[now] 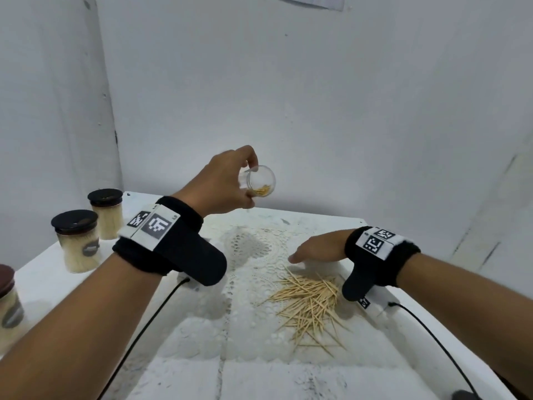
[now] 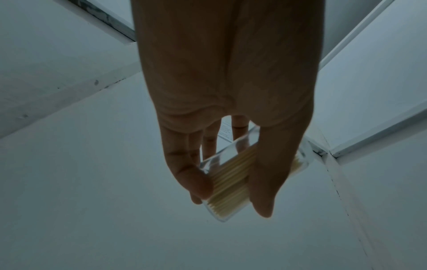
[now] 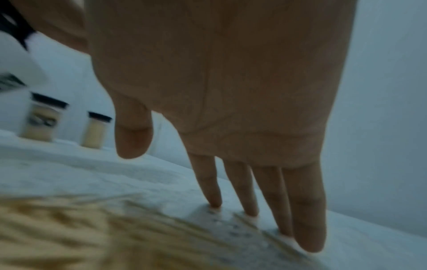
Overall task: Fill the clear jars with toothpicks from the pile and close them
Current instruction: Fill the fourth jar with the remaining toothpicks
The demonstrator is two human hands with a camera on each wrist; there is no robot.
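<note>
Head view takes in a white table [image 1: 57, 272] pushed into the corner of a room with bare, pale, scuffed walls [image 1: 317, 111]; a sheet of paper [image 1: 311, 0] hangs at twelve o'clock. A white lace cloth [image 1: 253, 255] covers the middle of the tabletop, and the loose pile of pale wooden toothpicks [image 1: 310, 303] lies on it at about four o'clock. The left hand [image 1: 223, 183] is raised above the far edge, fingers and thumb curled round a small clear open jar [image 1: 259, 180] tipped on its side, a thin bunch of toothpicks lying along its lower wall. The right hand [image 1: 315, 248] is spread, fingers straight, their tips touching the cloth just beyond the pile, holding nothing. At nine o'clock two filled jars with black lids [image 1: 78, 241] stand upright side by side, with a third brown-lidded jar [image 1: 8, 304] at the frame's left edge. Black wrist straps carry cables [image 1: 150, 319] toward the near edge.
</note>
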